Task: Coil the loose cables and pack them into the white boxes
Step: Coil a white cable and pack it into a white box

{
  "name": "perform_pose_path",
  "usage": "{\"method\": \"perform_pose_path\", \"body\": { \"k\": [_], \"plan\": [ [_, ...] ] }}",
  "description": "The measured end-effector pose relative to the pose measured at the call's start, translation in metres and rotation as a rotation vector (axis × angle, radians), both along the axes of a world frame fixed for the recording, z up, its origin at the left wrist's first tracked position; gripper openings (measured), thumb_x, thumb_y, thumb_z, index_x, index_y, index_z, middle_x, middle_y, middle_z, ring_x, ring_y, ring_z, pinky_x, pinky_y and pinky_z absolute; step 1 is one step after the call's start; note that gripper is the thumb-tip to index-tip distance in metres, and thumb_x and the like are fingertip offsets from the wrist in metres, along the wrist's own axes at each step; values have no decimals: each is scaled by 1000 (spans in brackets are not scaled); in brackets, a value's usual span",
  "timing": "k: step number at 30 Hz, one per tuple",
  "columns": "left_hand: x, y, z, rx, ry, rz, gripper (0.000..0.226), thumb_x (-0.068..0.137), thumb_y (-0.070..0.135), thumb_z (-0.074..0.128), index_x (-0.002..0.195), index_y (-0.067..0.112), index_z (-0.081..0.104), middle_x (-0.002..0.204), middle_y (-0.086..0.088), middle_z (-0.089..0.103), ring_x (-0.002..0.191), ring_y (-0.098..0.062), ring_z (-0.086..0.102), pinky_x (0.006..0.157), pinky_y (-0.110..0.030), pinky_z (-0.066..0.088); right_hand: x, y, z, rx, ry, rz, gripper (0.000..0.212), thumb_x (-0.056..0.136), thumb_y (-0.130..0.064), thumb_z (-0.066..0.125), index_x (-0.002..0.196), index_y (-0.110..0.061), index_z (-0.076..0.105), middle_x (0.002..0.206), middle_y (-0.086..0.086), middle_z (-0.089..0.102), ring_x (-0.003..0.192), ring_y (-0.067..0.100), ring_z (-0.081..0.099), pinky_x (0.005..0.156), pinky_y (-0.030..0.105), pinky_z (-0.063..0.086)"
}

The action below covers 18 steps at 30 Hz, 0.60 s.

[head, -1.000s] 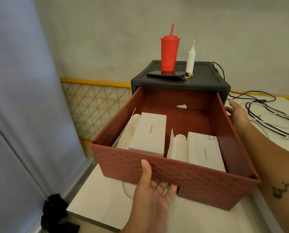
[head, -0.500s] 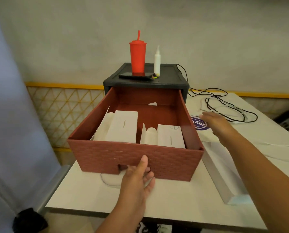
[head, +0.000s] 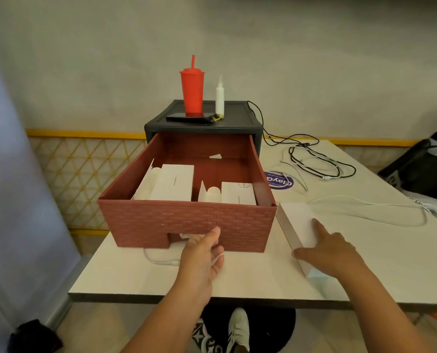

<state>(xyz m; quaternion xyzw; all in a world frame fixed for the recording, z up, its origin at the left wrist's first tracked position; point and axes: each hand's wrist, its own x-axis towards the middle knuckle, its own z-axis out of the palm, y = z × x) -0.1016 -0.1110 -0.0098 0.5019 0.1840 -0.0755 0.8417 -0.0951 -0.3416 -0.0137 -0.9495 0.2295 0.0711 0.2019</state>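
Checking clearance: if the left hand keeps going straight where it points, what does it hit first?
Likely the red drawer: the left hand points at its front wall by the handle notch, thumb apparently touching already. Depth is uncertain.

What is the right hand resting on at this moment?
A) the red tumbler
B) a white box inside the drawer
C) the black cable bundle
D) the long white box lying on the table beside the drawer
D: the right hand lies flat on the long white box, on the table just right of the brick-pattern drawer.
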Motion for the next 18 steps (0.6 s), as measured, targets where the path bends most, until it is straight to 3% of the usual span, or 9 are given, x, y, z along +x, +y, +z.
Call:
{"method": "perform_pose_path", "body": {
  "k": [2,5,7,9,13,18],
  "plan": [
    [-3,-2,0,20,9,-30,11,87,17,64,94,13,56,87,-1,57,79,-14,55,66,-26,47,-4,-1,1,6,0,-22,97,73,-59,58,146,-36,-2,130,10,42,118,32,46,95,41,42],
    [-8,-3,3,37,15,-54,30,86,12,63,115,14,52,87,-1,57,80,-14,56,64,-26,46,-7,-4,8,79,-39,-35,96,74,-52,59,147,-33,0,129,10,47,109,30,49,89,38,44],
    [-11,-2,5,63,3,-77,38,86,12,63,122,12,52,90,-1,58,85,-15,57,65,-26,46,-13,-6,18,199,-82,-36,95,74,-45,62,148,-29,5,131,9,47,101,25,46,83,34,39],
    [-14,-4,8,83,-5,-109,42,85,13,64,126,10,52,93,-1,58,89,-16,57,65,-27,46,-20,-9,27,385,-147,-41,98,63,-46,62,147,-28,15,129,6,45,98,21,43,80,32,35],
    [-22,-12,21,121,-36,-204,33,85,14,63,118,13,56,100,-3,62,96,-18,60,69,-28,46,-34,-11,40,761,-301,-41,87,59,-38,63,140,-36,33,126,-2,46,94,19,51,74,34,40],
    [-29,-32,55,186,-188,-507,18,89,26,59,107,24,60,113,0,63,106,-16,59,86,-31,50,-41,1,68,866,-426,77,92,46,-45,62,134,-46,39,130,-7,51,109,21,53,87,39,44]
  ]
}}
